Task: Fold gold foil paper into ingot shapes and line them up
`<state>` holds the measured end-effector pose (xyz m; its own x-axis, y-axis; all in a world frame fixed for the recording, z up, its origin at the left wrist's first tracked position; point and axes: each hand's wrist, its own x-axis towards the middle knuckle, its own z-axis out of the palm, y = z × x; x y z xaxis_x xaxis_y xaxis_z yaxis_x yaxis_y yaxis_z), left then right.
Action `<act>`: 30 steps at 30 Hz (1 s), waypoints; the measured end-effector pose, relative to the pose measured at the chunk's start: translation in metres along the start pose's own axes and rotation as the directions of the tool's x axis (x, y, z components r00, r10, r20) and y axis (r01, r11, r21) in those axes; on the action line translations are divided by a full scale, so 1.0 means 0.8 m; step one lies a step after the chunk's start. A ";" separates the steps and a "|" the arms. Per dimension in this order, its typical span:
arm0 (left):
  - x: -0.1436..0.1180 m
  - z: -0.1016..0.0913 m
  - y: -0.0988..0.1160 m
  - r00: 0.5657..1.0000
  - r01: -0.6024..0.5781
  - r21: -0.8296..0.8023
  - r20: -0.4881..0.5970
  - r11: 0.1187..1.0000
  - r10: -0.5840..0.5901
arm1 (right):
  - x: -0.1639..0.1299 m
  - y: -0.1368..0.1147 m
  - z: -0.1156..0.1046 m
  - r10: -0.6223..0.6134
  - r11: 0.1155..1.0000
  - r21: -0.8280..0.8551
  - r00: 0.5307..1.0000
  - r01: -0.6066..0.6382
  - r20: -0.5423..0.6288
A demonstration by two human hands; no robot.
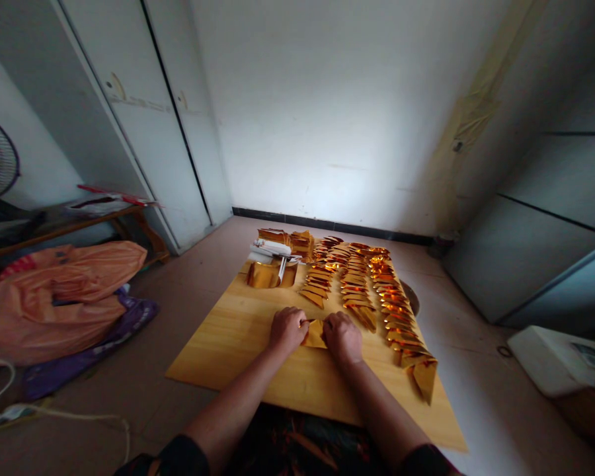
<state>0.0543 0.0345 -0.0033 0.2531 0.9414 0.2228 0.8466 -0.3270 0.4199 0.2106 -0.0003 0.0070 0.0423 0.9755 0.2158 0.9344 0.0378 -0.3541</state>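
My left hand (287, 328) and my right hand (342, 337) sit side by side on a wooden board (238, 344), both pinching one gold foil paper (316, 334) that lies folded between them. Beyond my hands, three rows of folded gold foil pieces (357, 284) run toward the wall, the right row (401, 324) reaching the board's right edge. A stack of unfolded gold sheets (270, 274) lies at the board's far left, with white packaging (270, 249) on top.
An orange plastic bag (59, 291) and purple cloth (129, 317) lie on the floor to the left, beside a low wooden bench (79, 225). A white box (555, 360) sits on the floor at right. White cabinet doors (143, 112) stand at the back left.
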 end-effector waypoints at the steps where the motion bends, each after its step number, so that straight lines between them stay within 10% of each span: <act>1: 0.000 0.001 0.001 1.000 -0.012 0.034 -0.001 0.999 0.012 | 0.001 0.000 0.002 -0.005 0.999 -0.034 1.000 0.006 0.009; 15: -0.006 -0.010 0.016 0.978 -0.207 0.225 0.034 0.952 0.204 | 0.007 0.000 0.000 -0.152 0.968 -0.184 0.982 0.171 0.112; 30: -0.040 -0.024 -0.007 0.956 -0.291 0.095 0.076 0.952 0.285 | -0.016 -0.007 -0.018 -0.029 0.994 -0.100 0.985 0.047 0.168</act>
<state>0.0322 0.0048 0.0042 0.5187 0.8126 0.2656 0.7766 -0.5778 0.2511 0.2100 -0.0163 0.0192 -0.0451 0.9965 0.0700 0.9661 0.0614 -0.2509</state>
